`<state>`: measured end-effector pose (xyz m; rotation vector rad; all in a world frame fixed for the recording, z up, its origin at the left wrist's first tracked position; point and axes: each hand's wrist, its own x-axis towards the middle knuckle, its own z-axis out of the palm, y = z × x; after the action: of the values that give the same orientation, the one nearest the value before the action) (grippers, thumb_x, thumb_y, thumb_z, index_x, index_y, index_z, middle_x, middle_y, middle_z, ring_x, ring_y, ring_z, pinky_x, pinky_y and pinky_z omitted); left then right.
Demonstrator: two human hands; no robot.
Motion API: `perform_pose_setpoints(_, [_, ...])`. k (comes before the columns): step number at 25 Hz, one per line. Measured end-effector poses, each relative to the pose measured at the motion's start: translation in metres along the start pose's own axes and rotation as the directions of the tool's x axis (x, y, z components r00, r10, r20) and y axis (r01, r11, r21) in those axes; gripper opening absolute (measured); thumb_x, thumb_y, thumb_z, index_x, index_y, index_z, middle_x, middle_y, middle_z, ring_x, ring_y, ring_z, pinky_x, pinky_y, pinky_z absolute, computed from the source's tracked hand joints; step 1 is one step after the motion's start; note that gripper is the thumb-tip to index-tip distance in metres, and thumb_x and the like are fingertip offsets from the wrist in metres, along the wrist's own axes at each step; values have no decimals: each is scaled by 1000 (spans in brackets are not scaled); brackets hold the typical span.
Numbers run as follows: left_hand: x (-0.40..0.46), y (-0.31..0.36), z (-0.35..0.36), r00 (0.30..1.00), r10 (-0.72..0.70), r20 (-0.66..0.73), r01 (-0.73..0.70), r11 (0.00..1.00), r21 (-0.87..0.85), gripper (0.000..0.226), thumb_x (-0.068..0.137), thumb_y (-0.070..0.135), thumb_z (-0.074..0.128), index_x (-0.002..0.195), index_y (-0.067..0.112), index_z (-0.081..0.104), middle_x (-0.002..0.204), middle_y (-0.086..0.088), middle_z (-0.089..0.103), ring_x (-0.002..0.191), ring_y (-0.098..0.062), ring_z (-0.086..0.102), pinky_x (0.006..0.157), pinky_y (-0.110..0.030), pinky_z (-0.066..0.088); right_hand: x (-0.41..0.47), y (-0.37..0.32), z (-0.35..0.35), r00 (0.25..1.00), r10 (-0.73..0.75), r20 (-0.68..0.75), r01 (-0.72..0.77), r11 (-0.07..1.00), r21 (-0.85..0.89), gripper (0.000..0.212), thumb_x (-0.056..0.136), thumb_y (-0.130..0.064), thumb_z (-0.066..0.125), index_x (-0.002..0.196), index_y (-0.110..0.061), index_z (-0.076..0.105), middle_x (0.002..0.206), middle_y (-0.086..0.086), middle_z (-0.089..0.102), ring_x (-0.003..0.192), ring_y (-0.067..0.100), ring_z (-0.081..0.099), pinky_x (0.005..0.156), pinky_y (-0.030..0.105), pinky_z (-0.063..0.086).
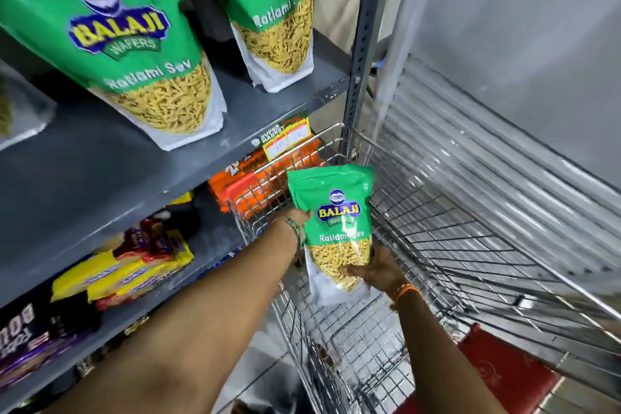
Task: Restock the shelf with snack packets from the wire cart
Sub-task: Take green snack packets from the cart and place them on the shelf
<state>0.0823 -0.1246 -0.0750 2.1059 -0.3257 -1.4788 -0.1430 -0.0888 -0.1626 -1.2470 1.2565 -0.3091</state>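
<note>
We hold one green snack packet [337, 228] upright above the wire cart [453, 245], at its far left corner. Our left hand [297, 217] grips the packet's left edge, and our right hand [378, 270] closes around its lower part from the right. On the grey shelf [201, 131] at the left, two packets of the same kind [134, 44] stand upright, well apart from ours.
</note>
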Motion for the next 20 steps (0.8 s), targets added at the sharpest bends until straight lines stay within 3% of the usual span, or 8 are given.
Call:
perform_pose_setpoints(2, [-51, 15, -13, 984, 35, 172, 9, 968, -252, 46, 98, 8, 47, 142, -4, 42, 147, -22, 45, 100, -9, 67, 90, -30, 53, -31, -40, -5, 998, -53, -38, 54, 998, 43, 49, 59, 2, 91, 101, -11, 70, 93, -3, 81, 88, 15, 77, 85, 42, 62])
perform_pose_setpoints(4, [-100, 25, -27, 969, 134, 206, -42, 917, -397, 44, 98, 0, 43, 142, -6, 40, 128, -23, 62, 102, -10, 71, 108, -38, 39, -62, -79, -13, 993, -111, -31, 114, 989, 96, 43, 64, 15, 83, 96, -11, 71, 83, -8, 80, 78, 6, 75, 74, 28, 62])
perform_pose_setpoints(6, [-153, 31, -48, 956, 243, 165, -124, 843, -524, 35, 95, -6, 47, 128, -7, 54, 101, -21, 73, 79, -6, 75, 101, -33, 43, -86, -111, -17, 984, -174, -23, 175, 976, 127, 36, 64, 13, 83, 91, -10, 75, 84, -2, 81, 77, 10, 75, 71, 27, 59])
perform_pose_setpoints(8, [-186, 31, -76, 941, 325, 95, -204, 770, -605, 20, 87, -9, 57, 87, 2, 74, 76, -12, 77, 64, -8, 74, 70, -20, 57, -102, -143, -14, 968, -250, -1, 247, 956, 159, 35, 59, 2, 90, 91, -8, 78, 92, 9, 81, 81, 19, 75, 75, 36, 61])
perform_pose_setpoints(10, [-204, 32, -115, 928, 373, -16, -295, 706, -644, 28, 81, -9, 65, 61, 8, 73, 58, 1, 73, 46, -6, 66, 45, -13, 49, -111, -183, 3, 952, -303, 36, 295, 946, 135, 46, 56, -7, 93, 99, -7, 77, 99, 16, 79, 87, 26, 75, 81, 42, 62])
perform_pose_setpoints(13, [-224, 36, -183, 895, 396, -206, -424, 612, -667, 18, 79, 0, 72, 64, 9, 70, 62, -1, 73, 49, -11, 62, 49, -15, 43, -108, -248, 45, 912, -396, 109, 388, 917, 91, 57, 56, -7, 94, 106, 2, 70, 104, 19, 78, 90, 28, 74, 86, 45, 61])
perform_pose_setpoints(16, [-236, 42, -252, 840, 413, -351, -531, 498, -685, 8, 83, 8, 71, 76, 10, 69, 76, -9, 72, 62, -16, 57, 53, -19, 42, -90, -304, 101, 866, -478, 145, 478, 878, 35, 73, 46, -26, 100, 108, -4, 67, 104, 12, 79, 93, 29, 75, 85, 44, 61])
perform_pose_setpoints(20, [-246, 55, -338, 772, 336, -539, -635, 423, -646, 14, 80, 12, 75, 82, 16, 62, 64, 6, 70, 61, -9, 56, 51, -17, 45, -65, -370, 181, 798, -557, 230, 572, 820, 1, 70, 54, -10, 96, 115, -9, 62, 106, 4, 78, 99, 20, 75, 86, 38, 60])
